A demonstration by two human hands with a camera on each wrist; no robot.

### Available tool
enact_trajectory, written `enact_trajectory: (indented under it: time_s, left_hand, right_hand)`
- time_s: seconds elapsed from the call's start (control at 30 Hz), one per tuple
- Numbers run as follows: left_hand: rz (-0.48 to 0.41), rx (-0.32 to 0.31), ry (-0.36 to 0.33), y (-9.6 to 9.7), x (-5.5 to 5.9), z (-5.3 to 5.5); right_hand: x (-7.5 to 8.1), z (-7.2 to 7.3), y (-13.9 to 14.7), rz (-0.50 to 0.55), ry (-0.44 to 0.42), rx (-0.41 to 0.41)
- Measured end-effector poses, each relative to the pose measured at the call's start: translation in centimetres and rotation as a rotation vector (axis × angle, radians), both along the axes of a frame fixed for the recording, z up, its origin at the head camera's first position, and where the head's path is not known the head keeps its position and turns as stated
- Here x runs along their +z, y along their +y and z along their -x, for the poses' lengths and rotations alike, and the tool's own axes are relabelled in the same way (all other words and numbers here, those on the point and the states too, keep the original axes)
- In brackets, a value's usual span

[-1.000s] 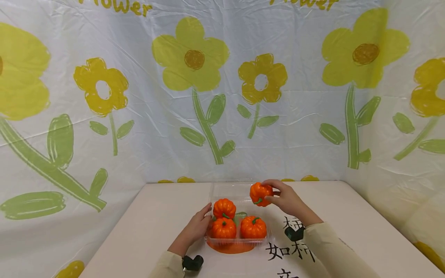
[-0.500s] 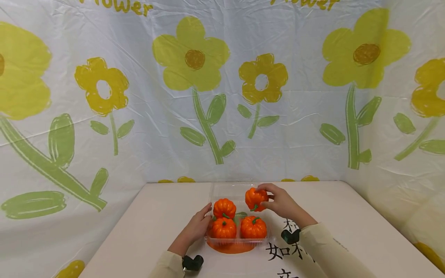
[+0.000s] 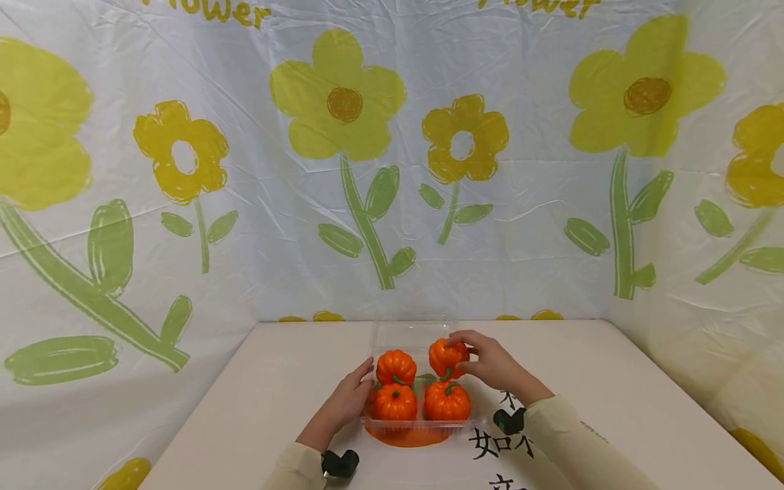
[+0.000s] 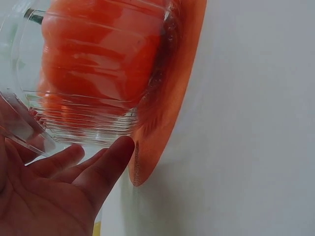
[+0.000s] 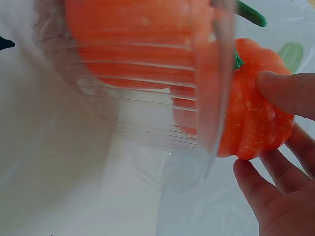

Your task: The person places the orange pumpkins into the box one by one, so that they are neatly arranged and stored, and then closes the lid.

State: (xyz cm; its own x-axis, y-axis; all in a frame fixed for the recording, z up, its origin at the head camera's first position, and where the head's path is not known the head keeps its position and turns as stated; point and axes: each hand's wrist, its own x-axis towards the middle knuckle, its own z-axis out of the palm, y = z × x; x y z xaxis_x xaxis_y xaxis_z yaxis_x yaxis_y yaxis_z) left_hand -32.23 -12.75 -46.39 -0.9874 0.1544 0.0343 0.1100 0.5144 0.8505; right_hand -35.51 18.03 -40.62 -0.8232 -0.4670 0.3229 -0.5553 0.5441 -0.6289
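Note:
My right hand (image 3: 495, 364) grips a small orange toy pumpkin (image 3: 444, 356) with a green stem, at the back right of a clear plastic box (image 3: 422, 425). In the right wrist view, the thumb lies on this pumpkin (image 5: 261, 113) while the other fingers support its far side; part of it sits inside the box rim. Three similar pumpkins are in the box: front left (image 3: 394, 403), back left (image 3: 395, 367) and front right (image 3: 447, 403). At the box's left side is my left hand (image 3: 345, 400); its extended fingers touch the ribbed wall (image 4: 88, 130).
The box's clear lid (image 3: 401, 335) lies folded back behind it. Beneath the box, the white table (image 3: 263, 381) has an orange printed shape (image 3: 407, 437) and black written characters (image 3: 493, 444). A flower-printed curtain (image 3: 527, 258) surrounds the table's back and sides.
My right hand has moved left and down with its pumpkin, from above the box's right rear to its back right corner. The left hand stays in place.

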Motion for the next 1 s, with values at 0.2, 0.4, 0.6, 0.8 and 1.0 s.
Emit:
enact_trajectory:
  time_s: [0.2, 0.4, 0.6, 0.8, 1.0]
  left_hand:
    - [-0.002, -0.001, 0.004, 0.0, 0.0, 0.1]
    - [-0.001, -0.001, 0.004, 0.0, -0.2, 0.2]
    - [-0.008, -0.005, -0.004, -0.1, -0.4, 0.3]
    - [-0.019, -0.008, -0.002, -0.1, -0.5, 0.3]
    - [-0.019, -0.008, 0.003, -0.1, -0.4, 0.3]
  right_hand:
    - [-0.3, 0.2, 0.0, -0.028, 0.029, 0.01]
    - [-0.7, 0.3, -0.2, -0.061, -0.02, -0.013]
    - [-0.9, 0.3, -0.3, -0.045, -0.072, -0.016]
    - [-1.2, 0.5, -0.4, -0.082, -0.073, -0.027]
    - [-1.3, 0.4, -0.7, -0.135, -0.055, -0.029]
